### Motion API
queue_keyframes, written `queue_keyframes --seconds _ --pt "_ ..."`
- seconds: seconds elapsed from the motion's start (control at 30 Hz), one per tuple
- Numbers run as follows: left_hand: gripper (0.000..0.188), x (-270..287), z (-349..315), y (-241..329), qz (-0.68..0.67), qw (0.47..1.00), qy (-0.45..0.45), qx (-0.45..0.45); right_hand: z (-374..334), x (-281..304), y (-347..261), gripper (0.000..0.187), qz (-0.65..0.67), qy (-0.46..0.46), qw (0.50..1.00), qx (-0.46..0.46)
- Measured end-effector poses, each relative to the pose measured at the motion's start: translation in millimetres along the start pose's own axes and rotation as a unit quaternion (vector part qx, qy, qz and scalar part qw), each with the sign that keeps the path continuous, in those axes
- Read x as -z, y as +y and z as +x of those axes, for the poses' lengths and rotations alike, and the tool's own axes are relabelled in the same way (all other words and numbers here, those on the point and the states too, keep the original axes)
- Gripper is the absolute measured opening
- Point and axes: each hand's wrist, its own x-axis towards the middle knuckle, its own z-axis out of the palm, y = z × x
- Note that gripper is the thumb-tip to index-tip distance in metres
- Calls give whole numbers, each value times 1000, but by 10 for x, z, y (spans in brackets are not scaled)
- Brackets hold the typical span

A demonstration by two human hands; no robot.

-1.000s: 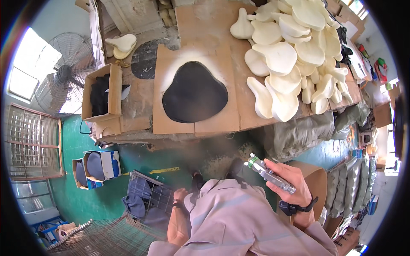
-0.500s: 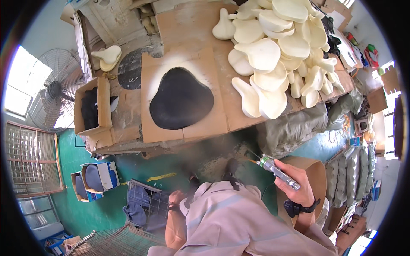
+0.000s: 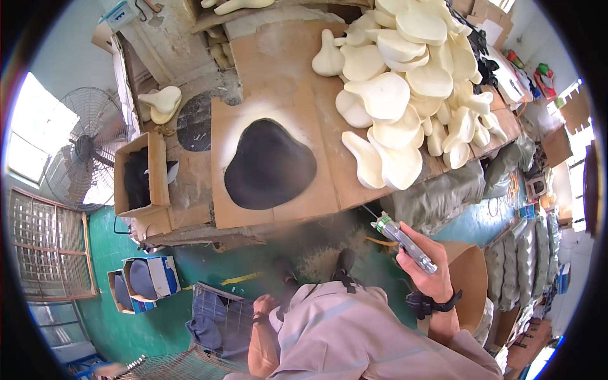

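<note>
My right hand (image 3: 425, 266) is wrapped round a silvery spray gun (image 3: 408, 246) with a green ring near its front and a thin rod pointing up and left. The gun is off the front edge of the table, apart from the work on it. A black, rounded three-cornered saddle cover (image 3: 270, 166) lies flat on a cardboard sheet (image 3: 221, 212), which has a pale, whitish haze around the cover's upper edge. My left hand (image 3: 263, 304) hangs low beside my lap, fingers curled in, with nothing visible in it.
Cream foam saddle pads (image 3: 386, 95) are heaped on the table's right side. A cardboard box (image 3: 139, 174) of black pieces stands at its left end. A wire basket (image 3: 218, 316), a large carton (image 3: 472, 278), grey sacks (image 3: 513, 266) and a fan (image 3: 85, 149) surround me.
My right hand with the spray gun has shifted slightly left and upward, nearer the table edge. The view has tilted a little, so the table sits lower. The saddle cover stays put.
</note>
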Motion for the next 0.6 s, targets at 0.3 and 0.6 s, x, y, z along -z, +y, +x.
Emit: queue_keyframes --seconds 0.3,0.6 --pt "42 25 -273 166 -32 998 46 29 184 -232 -128 57 -24 -121 988 96" --pt "46 106 -108 -185 127 991 24 14 144 -208 -228 62 -59 -188 977 83"
